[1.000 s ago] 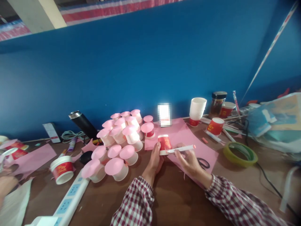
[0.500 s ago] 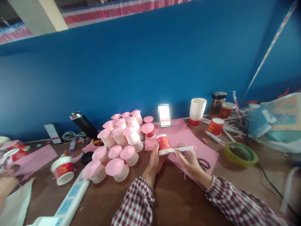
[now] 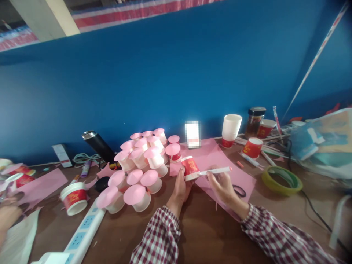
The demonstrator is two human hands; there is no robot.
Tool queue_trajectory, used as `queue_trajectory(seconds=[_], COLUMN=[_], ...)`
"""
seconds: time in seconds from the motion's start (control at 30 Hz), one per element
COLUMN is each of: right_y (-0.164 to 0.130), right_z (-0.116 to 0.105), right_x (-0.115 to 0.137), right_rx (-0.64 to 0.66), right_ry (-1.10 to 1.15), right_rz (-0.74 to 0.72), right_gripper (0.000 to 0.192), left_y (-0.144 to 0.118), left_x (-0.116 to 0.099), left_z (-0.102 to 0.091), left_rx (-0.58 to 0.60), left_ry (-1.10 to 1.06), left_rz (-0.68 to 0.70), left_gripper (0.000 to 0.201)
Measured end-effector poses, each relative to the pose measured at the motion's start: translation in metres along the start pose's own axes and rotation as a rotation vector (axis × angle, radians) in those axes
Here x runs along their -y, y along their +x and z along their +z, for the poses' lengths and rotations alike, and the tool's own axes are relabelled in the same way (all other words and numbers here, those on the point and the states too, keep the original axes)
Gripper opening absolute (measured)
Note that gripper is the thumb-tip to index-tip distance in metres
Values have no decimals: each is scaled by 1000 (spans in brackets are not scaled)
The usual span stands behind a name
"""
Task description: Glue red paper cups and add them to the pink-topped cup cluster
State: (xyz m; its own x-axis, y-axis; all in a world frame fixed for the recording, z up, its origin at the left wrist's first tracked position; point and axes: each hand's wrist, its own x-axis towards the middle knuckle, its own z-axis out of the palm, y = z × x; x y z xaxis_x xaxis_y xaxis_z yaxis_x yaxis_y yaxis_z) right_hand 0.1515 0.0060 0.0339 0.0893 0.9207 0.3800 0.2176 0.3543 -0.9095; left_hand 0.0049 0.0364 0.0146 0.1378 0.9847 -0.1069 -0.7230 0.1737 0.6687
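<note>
My left hand is closed around a red paper cup, which is tilted over the table. In my right hand a white marker pen is gripped, its tip end against or very near the cup's side, near the white rim. Beneath both hands lies a pink paper sheet, with scissors partly hidden by my right hand. Left of my hands stand several white cups topped with pink paper discs, plus two red cups with pink discs.
A stack of cups, a lidded jar, another red cup and a tape roll are on the right. On the left are a black flask, a power strip and another person's hand.
The marker in my right hand has shifted slightly right and up along the cup. The cup has turned a little in my left hand.
</note>
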Motion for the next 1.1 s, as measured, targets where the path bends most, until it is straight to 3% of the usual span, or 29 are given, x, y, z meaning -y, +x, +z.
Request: queue_trajectory(seconds=[0.23, 0.37, 0.73, 0.97, 1.1], right_y=[-1, -1, -1, 1, 1], right_z=[3, 1, 3, -1, 0], right_x=[3, 0, 7, 11, 13], right_rx=[87, 28, 91, 154, 139], right_ry=[50, 53, 185, 96, 50], right_rz=[-36, 19, -10, -99, -76], right_gripper=[22, 20, 16, 19, 21], left_y=[-1, -1, -6, -3, 0], left_x=[0, 0, -4, -2, 1], left_z=[2, 2, 7, 4, 0], left_rx=[-32, -34, 74, 35, 46], left_ry=[17, -13, 70, 68, 68], left_rz=[-28, -11, -83, -88, -78], left_gripper=[31, 32, 38, 34, 32])
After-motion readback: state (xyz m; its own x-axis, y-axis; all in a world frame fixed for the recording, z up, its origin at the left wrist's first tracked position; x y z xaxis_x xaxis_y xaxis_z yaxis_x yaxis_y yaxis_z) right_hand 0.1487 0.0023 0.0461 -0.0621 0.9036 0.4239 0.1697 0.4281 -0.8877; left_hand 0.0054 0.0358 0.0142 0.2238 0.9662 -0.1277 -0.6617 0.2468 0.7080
